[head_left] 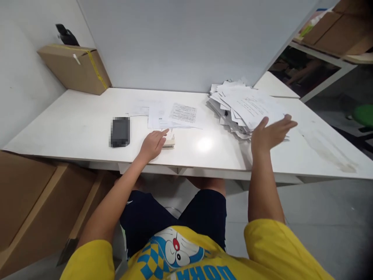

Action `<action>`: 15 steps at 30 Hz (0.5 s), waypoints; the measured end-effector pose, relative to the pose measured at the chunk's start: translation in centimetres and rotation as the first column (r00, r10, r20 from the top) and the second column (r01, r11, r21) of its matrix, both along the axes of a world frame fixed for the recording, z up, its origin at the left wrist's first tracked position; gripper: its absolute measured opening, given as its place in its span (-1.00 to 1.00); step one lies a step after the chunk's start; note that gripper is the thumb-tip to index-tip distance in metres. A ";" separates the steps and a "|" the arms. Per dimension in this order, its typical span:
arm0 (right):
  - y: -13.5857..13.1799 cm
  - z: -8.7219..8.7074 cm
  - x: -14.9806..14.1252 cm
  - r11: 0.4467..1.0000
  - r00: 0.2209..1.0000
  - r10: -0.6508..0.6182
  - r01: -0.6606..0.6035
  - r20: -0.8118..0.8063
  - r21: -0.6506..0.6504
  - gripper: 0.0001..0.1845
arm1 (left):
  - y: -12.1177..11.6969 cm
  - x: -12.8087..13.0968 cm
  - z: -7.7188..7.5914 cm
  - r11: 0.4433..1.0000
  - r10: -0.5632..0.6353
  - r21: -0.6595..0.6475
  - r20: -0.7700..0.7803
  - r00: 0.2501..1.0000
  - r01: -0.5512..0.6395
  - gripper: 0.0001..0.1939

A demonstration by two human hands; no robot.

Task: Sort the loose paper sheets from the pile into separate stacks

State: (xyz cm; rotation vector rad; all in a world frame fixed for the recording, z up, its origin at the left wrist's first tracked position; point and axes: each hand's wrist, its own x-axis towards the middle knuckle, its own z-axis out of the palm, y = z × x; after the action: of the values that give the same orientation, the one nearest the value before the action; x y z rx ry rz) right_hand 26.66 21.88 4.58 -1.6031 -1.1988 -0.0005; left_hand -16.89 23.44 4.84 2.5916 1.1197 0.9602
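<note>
My left hand rests near the table's front edge, palm down, over the left end of a small cream-coloured block. Its fingers are stretched out; the hand covers part of the block, so its kind is unclear. On the right, my right hand is open with fingers extended, at the front right side of a messy stack of printed papers. Whether it presses on the stack I cannot tell. Several loose sheets lie flat beyond my left hand. A dark, blurred-out rectangular object lies to its left.
The white table meets a grey partition at the back. A taped cardboard box stands at the back left corner. More cardboard is below on the left. Boxes sit on a shelf at the far right.
</note>
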 end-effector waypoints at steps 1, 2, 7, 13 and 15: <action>-0.8 -0.2 -1.9 0.981 0.979 -0.192 0.191 0.070 0.027 -0.42 | 0.1 -0.1 -0.1 0.999 0.044 -0.014 0.051 0.998 -0.043 -0.40; -1.2 -0.4 -3.9 0.969 0.957 -0.243 0.246 0.158 -0.002 -0.45 | 0.2 -0.1 -0.1 0.996 0.089 -0.027 0.080 0.993 -0.087 -0.40; 2.3 -1.3 -14.3 0.856 0.829 0.455 -0.306 0.326 -0.418 -0.46 | -0.2 0.6 -0.3 0.983 0.155 -0.092 -0.079 0.985 -0.162 -0.53; 9.5 -1.1 -19.6 0.694 0.656 0.671 -0.391 0.346 -0.605 -0.24 | -0.4 0.2 -0.2 0.943 0.284 -0.209 0.104 0.953 -0.259 -0.59; 10.0 -0.6 -19.7 0.701 0.661 0.653 -0.342 0.370 -0.626 -0.35 | 0.0 -0.4 -0.3 0.914 0.345 -0.323 0.300 0.890 -0.245 -0.59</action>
State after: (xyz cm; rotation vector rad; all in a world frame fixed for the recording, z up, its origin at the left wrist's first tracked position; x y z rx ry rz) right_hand 6.93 31.93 3.93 -1.6882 -2.2840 0.2447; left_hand -17.31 23.43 4.55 1.9624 1.4513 1.1734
